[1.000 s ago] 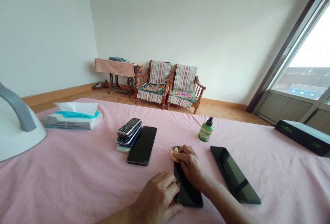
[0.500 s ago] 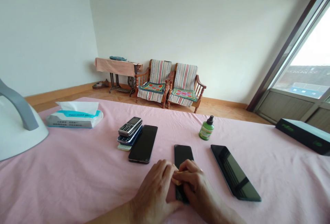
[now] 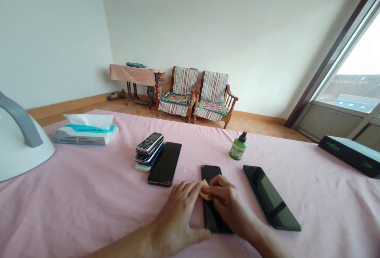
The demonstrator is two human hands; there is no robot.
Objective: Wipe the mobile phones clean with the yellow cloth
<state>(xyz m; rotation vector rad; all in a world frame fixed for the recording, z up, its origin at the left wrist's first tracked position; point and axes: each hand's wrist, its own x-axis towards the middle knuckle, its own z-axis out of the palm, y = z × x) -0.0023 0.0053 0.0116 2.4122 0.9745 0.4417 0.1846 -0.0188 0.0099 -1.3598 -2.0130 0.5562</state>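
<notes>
Right hand [image 3: 226, 197] partly hides phone [image 3: 211, 213] (green bottle [image 3: 238, 149], keypad phones [image 3: 148, 147] beyond).

Bare hands [image 3: 178, 216], bare forearms [image 3: 130, 241]

I monitor through one head-worn camera, facing forward and down across the pink-covered surface [image 3: 103, 194], with the left hand [image 3: 179, 216] and right hand [image 3: 227, 200] close at lower centre, chairs [image 3: 185, 81] and wall [image 3: 252, 32] farther off.
</notes>
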